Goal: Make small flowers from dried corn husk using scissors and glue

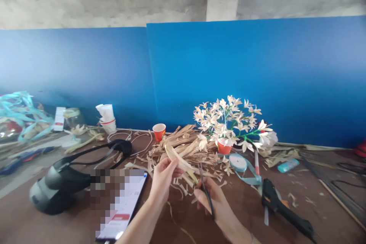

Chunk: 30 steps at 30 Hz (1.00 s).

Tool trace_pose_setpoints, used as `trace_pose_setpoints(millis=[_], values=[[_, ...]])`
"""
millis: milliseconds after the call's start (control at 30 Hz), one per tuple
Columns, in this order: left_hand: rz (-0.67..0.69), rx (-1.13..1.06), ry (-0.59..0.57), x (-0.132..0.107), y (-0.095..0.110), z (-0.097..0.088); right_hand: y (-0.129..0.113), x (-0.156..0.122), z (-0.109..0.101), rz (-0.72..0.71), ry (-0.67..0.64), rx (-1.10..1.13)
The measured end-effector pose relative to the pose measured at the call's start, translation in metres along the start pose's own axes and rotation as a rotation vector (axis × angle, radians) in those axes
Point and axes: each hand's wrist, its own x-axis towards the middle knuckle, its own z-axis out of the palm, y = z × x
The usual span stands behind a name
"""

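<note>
Pale, husk-like strip [184, 164] was held above the bench [248, 207], slanting down toward the right, in front of a loose pile of dry husks [183, 141]. Left hand [166, 170]: grip pinched the strip between thumb and fingers. Right hand [214, 197]: grip closed around dark scissors [209, 199], blades pointing up beside the strip's lower end; whether they touched, could not tell. Step in hand, by my reading: cutting or trimming the strip. Next move seemed to call for a steady left pinch and blades lined up with the strip. Beyond, right: white flowers [228, 122] stood in a red cup [223, 148], ribbon roll [238, 162] just beside it; glue gun [270, 192] nearer. Left of the forearms: phone [134, 194], then a dark headset [58, 181].
</note>
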Motion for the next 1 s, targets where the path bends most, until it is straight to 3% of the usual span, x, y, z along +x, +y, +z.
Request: trace_pose_setpoints(millis=[200, 333, 400, 567, 733, 1000], values=[[0.044, -0.119, 0.07, 0.002, 0.0, -0.001, 0.01, -0.002, 0.006, 0.181, -0.205, -0.065], [0.046, -0.23, 0.217, 0.009, -0.001, -0.008, 0.005, -0.003, 0.006, 0.011, -0.066, -0.038], [0.058, -0.242, 0.236, 0.012, -0.002, -0.011, 0.003, -0.004, 0.006, -0.043, -0.054, -0.033], [0.051, -0.157, 0.142, 0.004, -0.006, -0.004, 0.009, -0.006, 0.007, 0.119, -0.24, -0.092], [0.007, -0.065, 0.042, -0.007, -0.009, 0.007, 0.01, -0.004, 0.009, 0.134, -0.192, -0.05], [-0.058, 0.004, -0.05, -0.009, -0.014, 0.01, 0.006, 0.0, 0.007, 0.158, -0.132, -0.032]])
